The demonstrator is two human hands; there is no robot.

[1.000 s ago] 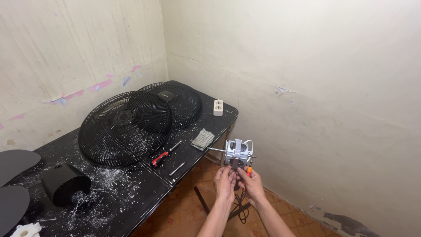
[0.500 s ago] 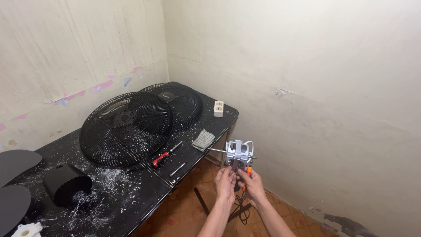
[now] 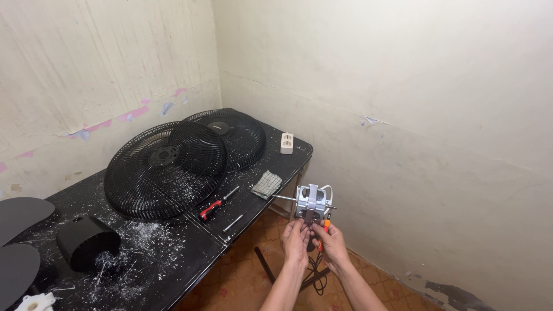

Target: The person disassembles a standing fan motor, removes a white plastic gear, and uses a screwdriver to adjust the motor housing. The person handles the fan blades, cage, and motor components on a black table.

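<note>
A small silver fan motor (image 3: 311,201) with a thin metal shaft sticking out to the left is held up off the black table's right edge. My left hand (image 3: 296,242) grips it from below on the left side. My right hand (image 3: 328,245) grips it from below on the right, with something small and orange (image 3: 326,226) between its fingers. A dark cable (image 3: 314,270) hangs down from the motor between my forearms.
Two black fan grilles (image 3: 166,168) (image 3: 230,135) lie on the black table (image 3: 173,253). A red-handled screwdriver (image 3: 214,206), a thin metal rod (image 3: 233,223), a checked cloth (image 3: 266,184), a white socket block (image 3: 286,143), a black motor housing (image 3: 86,242) and dark fan blades (image 3: 20,242) are there too.
The view has drifted slightly. Both hands keep holding the motor in about the same place.
</note>
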